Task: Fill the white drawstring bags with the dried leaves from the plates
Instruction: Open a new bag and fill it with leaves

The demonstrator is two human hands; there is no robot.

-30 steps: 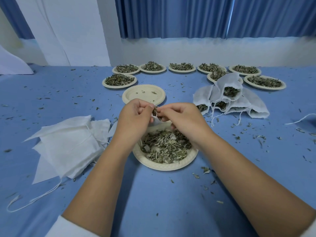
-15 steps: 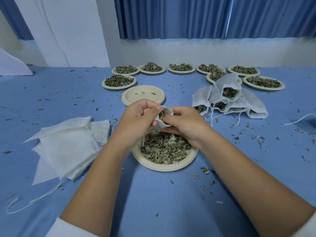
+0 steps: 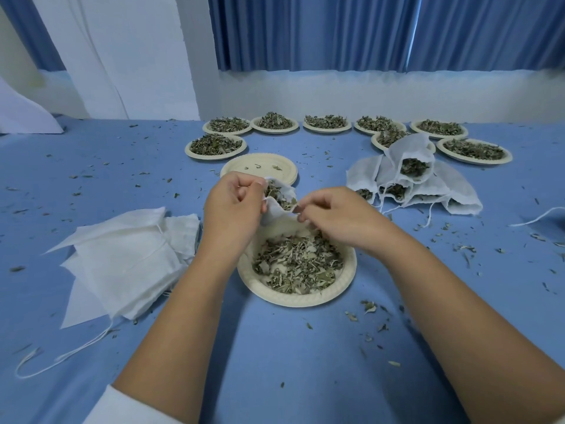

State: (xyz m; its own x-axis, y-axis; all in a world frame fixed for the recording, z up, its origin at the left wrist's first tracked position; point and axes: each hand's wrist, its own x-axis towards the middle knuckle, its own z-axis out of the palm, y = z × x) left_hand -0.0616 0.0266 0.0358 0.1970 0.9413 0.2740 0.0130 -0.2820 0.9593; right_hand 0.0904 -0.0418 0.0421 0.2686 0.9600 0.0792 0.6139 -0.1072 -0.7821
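bag (image 3: 279, 201) between hands | left hand (image 3: 234, 206), right hand (image 3: 331, 214) pinch rim | above plate (image 3: 348, 275)

Both hands (image 3: 234, 206) (image 3: 339, 217) on leaf-filled bag (image 3: 279, 198) above plate (image 3: 348, 280)

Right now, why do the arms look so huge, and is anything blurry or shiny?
Head view: the wide lens stretches the bottom edge, so the forearms look huge and the far plates tiny; the light is soft and bluish, with faint shadows by the near plate; no glare; the white bag in the left hand and right hand looks sharp.
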